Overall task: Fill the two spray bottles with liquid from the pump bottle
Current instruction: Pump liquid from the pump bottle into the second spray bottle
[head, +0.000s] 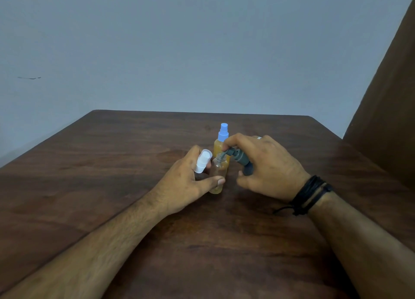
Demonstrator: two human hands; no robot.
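Head view, from the hands outward: the left hand (190,177) curls around the small clear plastic spray bottle (218,175), thumb across its front low down, to keep it upright on the dark wooden worktop (112,164). The same hand's fingers pinch the bottle's removed white sprayer top (202,161), parked at about 10 o'clock from the open neck, probably so the mouth stays free for filling. The right hand (265,166) wraps the dark grey pump bottle (241,160), tilted so that its spout reaches the clear bottle's mouth; the forefinger lies over the pump head, seemingly to press out a dose. Only a thin amber layer shows at the clear bottle's bottom, so by my judgement this fill has barely begun.

Just behind, at 12 o'clock and touching or nearly touching the clear bottle, stands the second spray bottle with a blue sprayer cap (222,141), amber nearly to its shoulder and closed, so it looks finished. It crowds the pump spout and could be knocked by the right knuckles. A black cord bracelet (311,194) circles the right wrist, and a brown curtain (386,130) hangs at 2 o'clock.
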